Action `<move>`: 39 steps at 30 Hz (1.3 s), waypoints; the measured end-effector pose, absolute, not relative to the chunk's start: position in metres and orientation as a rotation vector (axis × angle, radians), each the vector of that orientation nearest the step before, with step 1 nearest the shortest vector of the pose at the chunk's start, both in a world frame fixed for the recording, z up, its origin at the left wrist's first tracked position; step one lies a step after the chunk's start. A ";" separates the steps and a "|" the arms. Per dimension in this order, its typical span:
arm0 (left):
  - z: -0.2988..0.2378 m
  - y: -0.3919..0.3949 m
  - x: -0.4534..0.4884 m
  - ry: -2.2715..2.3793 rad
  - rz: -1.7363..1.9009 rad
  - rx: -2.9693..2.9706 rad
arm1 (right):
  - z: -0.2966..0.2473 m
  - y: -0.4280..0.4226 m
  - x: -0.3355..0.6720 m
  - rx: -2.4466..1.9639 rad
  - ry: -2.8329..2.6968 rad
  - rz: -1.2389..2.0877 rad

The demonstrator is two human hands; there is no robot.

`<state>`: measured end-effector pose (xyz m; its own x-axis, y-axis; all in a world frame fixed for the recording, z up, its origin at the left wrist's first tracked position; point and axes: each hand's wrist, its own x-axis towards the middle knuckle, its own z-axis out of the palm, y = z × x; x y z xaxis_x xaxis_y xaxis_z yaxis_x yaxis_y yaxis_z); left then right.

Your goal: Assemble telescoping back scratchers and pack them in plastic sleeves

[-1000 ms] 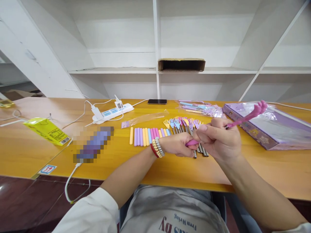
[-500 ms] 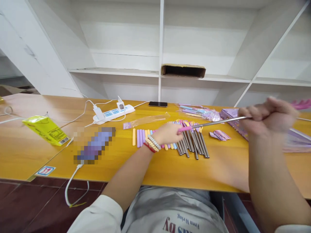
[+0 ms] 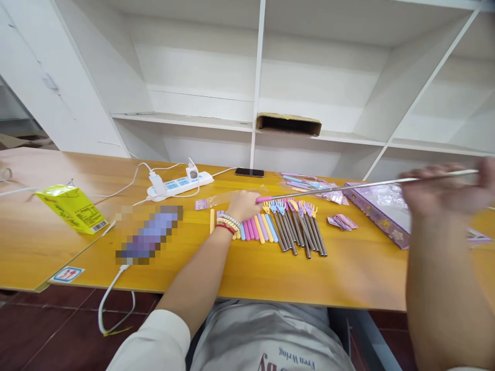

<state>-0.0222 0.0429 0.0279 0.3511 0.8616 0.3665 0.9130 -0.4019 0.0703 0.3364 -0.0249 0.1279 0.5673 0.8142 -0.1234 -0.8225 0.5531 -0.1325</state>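
My left hand (image 3: 243, 205) grips the pink handle end (image 3: 263, 199) of a telescopic metal rod (image 3: 348, 187), which stretches out to the right above the table. My right hand (image 3: 444, 193), blurred, holds the rod's far end near the right edge of view. Below the rod lie a row of pastel handle sleeves (image 3: 258, 228) and a row of short collapsed rods with small coloured hand-shaped tips (image 3: 297, 226) on the wooden table (image 3: 348, 273).
A purple box in plastic wrap (image 3: 381, 208) lies at right, small pink packets (image 3: 342, 221) beside it. Clear bags (image 3: 309, 183), a phone (image 3: 249, 172), a power strip (image 3: 180, 184) with cables and a yellow packet (image 3: 71, 208) lie further back and left. White shelves stand behind.
My right hand has pulled far to the right, extending the rod from short to long. My left hand kept the pink handle and moved slightly left and back.
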 end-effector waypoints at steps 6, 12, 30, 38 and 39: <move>0.012 0.026 0.017 -1.720 -0.598 -2.492 | 0.061 0.023 0.184 -0.492 -0.714 1.326; 0.003 0.015 0.031 -1.764 -0.539 -2.525 | 0.029 0.035 0.148 -0.419 -0.552 1.459; 0.005 0.016 0.036 -1.320 -0.920 -2.970 | 0.032 0.026 0.168 -0.448 -0.537 1.444; 0.000 0.011 0.044 -1.666 -0.531 -2.652 | 0.026 0.021 0.151 -0.540 -0.530 1.318; 0.000 0.011 0.046 -1.663 -0.510 -2.638 | 0.026 0.022 0.151 -0.555 -0.513 1.295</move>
<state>0.0457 0.0111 0.0001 0.3938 0.8817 0.2597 0.8758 -0.4457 0.1853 0.1515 0.0217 0.0257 0.1989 0.9790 0.0443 -0.7437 0.1802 -0.6438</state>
